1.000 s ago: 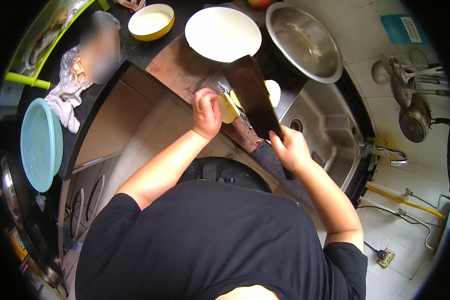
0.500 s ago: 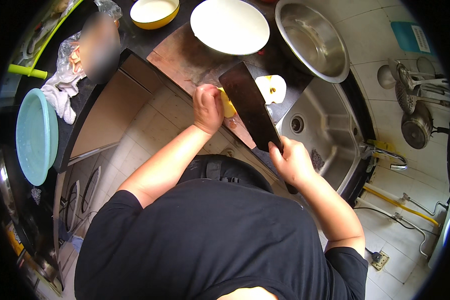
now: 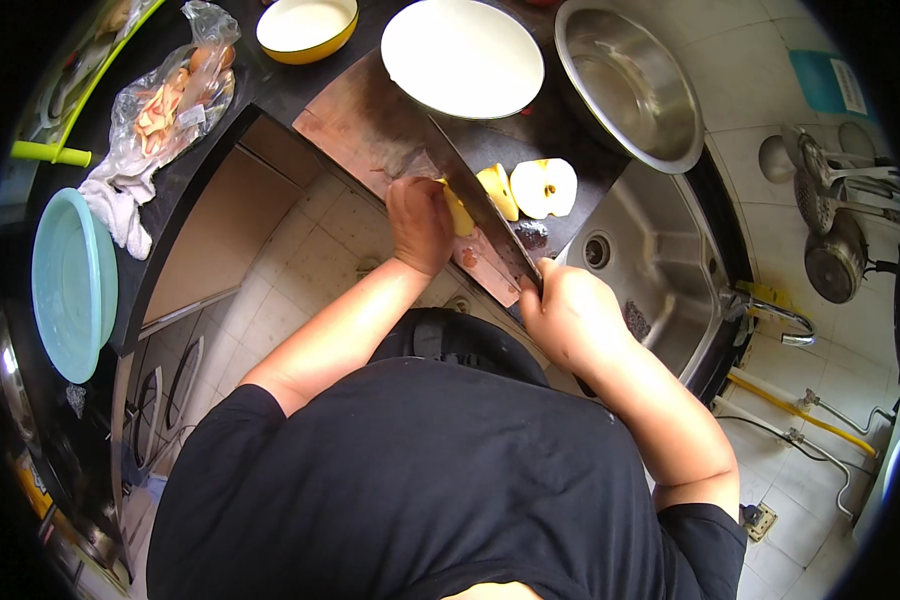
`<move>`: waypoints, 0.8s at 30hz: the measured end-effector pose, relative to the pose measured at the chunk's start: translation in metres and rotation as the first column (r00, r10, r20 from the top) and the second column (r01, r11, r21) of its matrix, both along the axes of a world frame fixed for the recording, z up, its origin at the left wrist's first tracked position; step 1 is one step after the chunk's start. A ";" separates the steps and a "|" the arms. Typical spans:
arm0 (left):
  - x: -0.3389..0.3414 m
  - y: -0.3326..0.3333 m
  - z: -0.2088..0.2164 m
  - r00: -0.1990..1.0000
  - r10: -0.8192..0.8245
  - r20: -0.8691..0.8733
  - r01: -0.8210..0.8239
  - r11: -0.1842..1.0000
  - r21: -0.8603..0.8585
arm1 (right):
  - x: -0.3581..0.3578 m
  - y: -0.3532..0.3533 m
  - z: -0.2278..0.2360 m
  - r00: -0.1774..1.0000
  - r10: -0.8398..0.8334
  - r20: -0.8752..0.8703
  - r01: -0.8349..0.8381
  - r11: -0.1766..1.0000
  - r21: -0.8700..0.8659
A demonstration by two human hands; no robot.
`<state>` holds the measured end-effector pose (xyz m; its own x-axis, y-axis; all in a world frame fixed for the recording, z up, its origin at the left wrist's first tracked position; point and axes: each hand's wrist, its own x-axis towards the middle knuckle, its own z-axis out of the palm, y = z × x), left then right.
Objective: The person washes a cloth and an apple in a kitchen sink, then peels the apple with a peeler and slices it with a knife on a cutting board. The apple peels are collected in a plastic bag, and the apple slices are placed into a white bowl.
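Observation:
My left hand (image 3: 420,225) is closed around a pale yellow piece of apple (image 3: 458,210) at the near edge of the wooden cutting board (image 3: 345,120). In my right hand (image 3: 577,312) is the handle of a dark cleaver (image 3: 485,208). Its blade stands nearly on edge, close along the right side of the held piece; whether it touches the fruit I cannot tell. Right of the blade lie a yellow-skinned apple piece (image 3: 497,191) and an apple half (image 3: 544,188), its white cut face and core showing.
A white plate (image 3: 462,58) sits at the board's far side, near a yellow bowl (image 3: 307,28) and a steel basin (image 3: 630,85). The sink (image 3: 660,260) is at right. A plastic bag of eggs (image 3: 170,105), a cloth (image 3: 120,210) and a blue basin (image 3: 73,285) are at left.
The cleaver has turned from showing its broad face to standing nearly on edge. The apple piece beside the half has come into view. My left hand still holds its piece.

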<state>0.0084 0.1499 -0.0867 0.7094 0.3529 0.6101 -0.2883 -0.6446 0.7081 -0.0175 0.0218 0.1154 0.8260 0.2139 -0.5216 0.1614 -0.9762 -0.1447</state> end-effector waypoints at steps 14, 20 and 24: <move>-0.004 -0.004 -0.007 1.000 0.000 0.014 -0.001 0.999 0.036 | 0.009 -0.002 -0.057 0.998 -0.047 0.032 0.045 0.998 0.050; -0.011 0.010 0.002 0.990 -0.114 -0.087 0.121 0.990 0.076 | -0.002 -0.038 -0.073 0.973 -0.124 0.193 0.052 0.939 0.339; -0.028 0.023 0.011 0.940 -0.165 -0.300 0.242 0.940 0.242 | -0.020 -0.072 -0.066 0.935 -0.269 0.231 0.094 0.816 0.570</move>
<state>-0.0195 0.1728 -0.0760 0.8996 0.0316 0.4356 -0.2559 -0.7702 0.5842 -0.0376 -0.0505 0.0499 0.9708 0.2185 -0.0988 0.1081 -0.7666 -0.6330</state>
